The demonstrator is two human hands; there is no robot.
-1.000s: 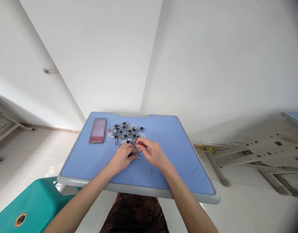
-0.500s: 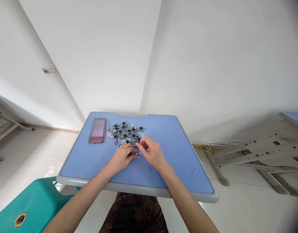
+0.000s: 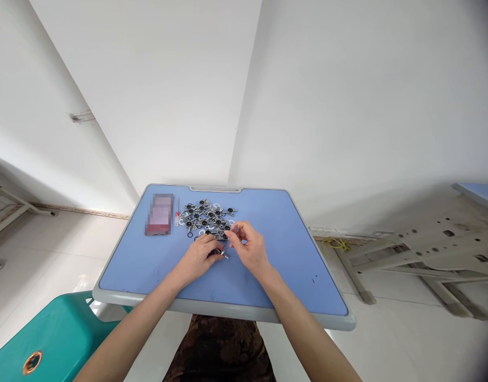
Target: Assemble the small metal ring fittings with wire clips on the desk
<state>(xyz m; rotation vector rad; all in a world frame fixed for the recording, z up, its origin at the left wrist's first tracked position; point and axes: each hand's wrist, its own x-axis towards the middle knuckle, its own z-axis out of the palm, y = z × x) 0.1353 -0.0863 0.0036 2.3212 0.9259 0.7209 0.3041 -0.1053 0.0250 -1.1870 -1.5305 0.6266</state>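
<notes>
My left hand [image 3: 201, 256] rests near the middle of the blue desk, its thumb and fingers closed on a small metal fitting [image 3: 225, 256] whose silver end sticks out to the right. My right hand [image 3: 249, 248] is just to the right, pinching what looks like a small screwdriver [image 3: 235, 229] with a see-through handle. Its thin shaft slants down toward the fitting; whether the tip touches it is hidden by the fingers. Directly beyond both hands lies a pile of similar metal fittings [image 3: 205, 223] with black round heads, mixed with rings and pale flat pieces.
A second small screwdriver [image 3: 177, 215] with a clear and red handle lies left of the pile. Beside it is a blurred phone-like object [image 3: 160, 215]. The desk [image 3: 287, 265] has a raised grey rim. A green stool [image 3: 49, 334] stands at lower left.
My right hand has shifted slightly up and to the right, showing more of the handle in its fingers. My left hand keeps its hold on the fitting.
</notes>
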